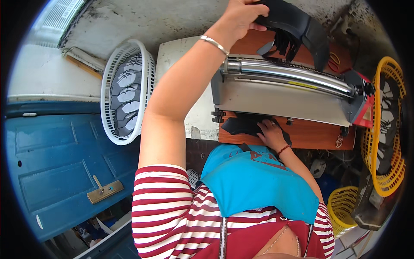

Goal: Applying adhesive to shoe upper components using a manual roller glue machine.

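My left hand [243, 18] is raised past the far side of a roller machine [293, 80], fingers closed around a curved black leather-like piece [291, 17]. Thin black strips hang below that piece. On the near side, my right hand [273, 136] lies with its fingers apart on a flat black sheet piece [241, 125]. This piece rests on the brown board [321, 136], and its far edge is close under the machine's metal plate [280, 101]. A long shiny steel roller [293, 74] runs across the machine's top.
A white basket [148, 86] of grey and white cut pieces stands left; a yellow basket [388, 187] of similar pieces hangs right. Another yellow basket [343, 207] sits lower right. Red-and-yellow scissors [333, 62] lie behind the machine. A blue door [56, 155] is at left.
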Action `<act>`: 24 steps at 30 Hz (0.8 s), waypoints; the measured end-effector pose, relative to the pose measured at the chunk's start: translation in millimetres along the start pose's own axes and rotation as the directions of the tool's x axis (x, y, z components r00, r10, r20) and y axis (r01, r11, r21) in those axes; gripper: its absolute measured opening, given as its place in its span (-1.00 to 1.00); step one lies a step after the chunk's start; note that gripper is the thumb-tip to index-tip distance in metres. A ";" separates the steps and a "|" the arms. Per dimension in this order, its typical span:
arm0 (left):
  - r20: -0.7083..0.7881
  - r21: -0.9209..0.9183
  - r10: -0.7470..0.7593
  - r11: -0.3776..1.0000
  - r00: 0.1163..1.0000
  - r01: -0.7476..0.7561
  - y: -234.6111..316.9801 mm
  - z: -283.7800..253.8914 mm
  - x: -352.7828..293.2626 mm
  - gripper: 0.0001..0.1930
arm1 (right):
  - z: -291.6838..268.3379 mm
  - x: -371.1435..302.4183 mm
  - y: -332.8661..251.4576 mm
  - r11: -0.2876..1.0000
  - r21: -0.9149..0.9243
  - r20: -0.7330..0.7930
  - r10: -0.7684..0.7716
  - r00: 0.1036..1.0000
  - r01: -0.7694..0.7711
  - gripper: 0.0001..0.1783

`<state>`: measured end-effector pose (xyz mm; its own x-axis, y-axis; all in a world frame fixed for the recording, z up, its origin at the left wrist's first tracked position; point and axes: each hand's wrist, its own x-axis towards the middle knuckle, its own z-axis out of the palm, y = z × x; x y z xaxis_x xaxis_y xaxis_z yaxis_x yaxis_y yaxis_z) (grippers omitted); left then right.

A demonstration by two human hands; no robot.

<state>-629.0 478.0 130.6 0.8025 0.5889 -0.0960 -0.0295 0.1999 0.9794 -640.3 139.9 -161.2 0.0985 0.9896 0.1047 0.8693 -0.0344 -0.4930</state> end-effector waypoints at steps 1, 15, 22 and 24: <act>-0.018 -0.029 0.024 0.999 1.000 -0.025 9.0 -17.9 -3.8 -0.86 | 1.9 -1.7 2.2 1.000 -0.005 -0.004 -0.020 1.000 0.020 -0.56; -0.555 0.705 0.726 0.669 0.406 -0.235 127.8 -313.8 -184.4 -0.85 | 14.3 8.7 10.1 0.996 0.043 -0.049 0.075 0.996 -0.073 -0.80; -0.457 0.879 0.326 0.307 0.828 0.365 -28.6 -454.0 -248.5 -0.66 | 4.6 11.7 2.1 0.996 0.081 -0.052 0.039 0.998 -0.035 -0.80; -0.513 0.848 0.135 0.229 0.848 0.477 -57.8 -425.7 -239.1 -0.63 | -2.3 7.2 -1.0 0.997 0.060 -0.064 0.049 0.997 -0.046 -0.82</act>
<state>-1072.9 659.0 21.3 0.3703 0.9280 -0.0403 0.8819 -0.3376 0.3291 -639.4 146.7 -157.9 0.1724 0.9756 0.1357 0.8333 -0.0710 -0.5483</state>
